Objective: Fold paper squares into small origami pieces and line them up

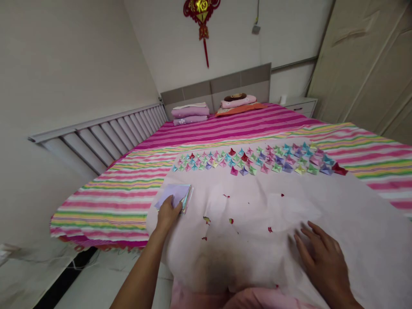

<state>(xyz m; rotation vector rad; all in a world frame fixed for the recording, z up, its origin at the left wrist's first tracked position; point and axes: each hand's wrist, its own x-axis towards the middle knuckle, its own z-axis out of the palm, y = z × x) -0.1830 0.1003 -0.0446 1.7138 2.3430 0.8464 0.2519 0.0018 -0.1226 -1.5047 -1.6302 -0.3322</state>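
Paper stack (pixel 174 192) lies at left; left hand (pixel 168 213) touches its near edge, whether gripping I cannot tell. Right hand (pixel 325 255) is loose, holding nothing. Sheets seem light, easily creased; best pinched at edge.

Rm w/ plain off-white walls (pixel 80 51), light soft & a bit dim. Red/gold ornament (pixel 202 15) w/ tassel hangs on back wall; small grey box (pixel 256 29) on a cord to its R. Pale ribbed radiator (pixel 109 139) runs along L wall, next to bed (pixel 206 134). Magenta striped sheet (pixel 157 136) near 2-tone grey headboard (pixel 240 81), multicol. striped cover (pixel 112 197) nearer cam. Folded lilac bedding (pixel 190 112) & pink bedding (pixel 238 102) by headboard. Far R: white nightstand (pixel 299 105) w/ drawer, then beige panelled door (pixel 363 64). Floor (pixel 106 281) pale, black strip (pixel 69 277) at L.
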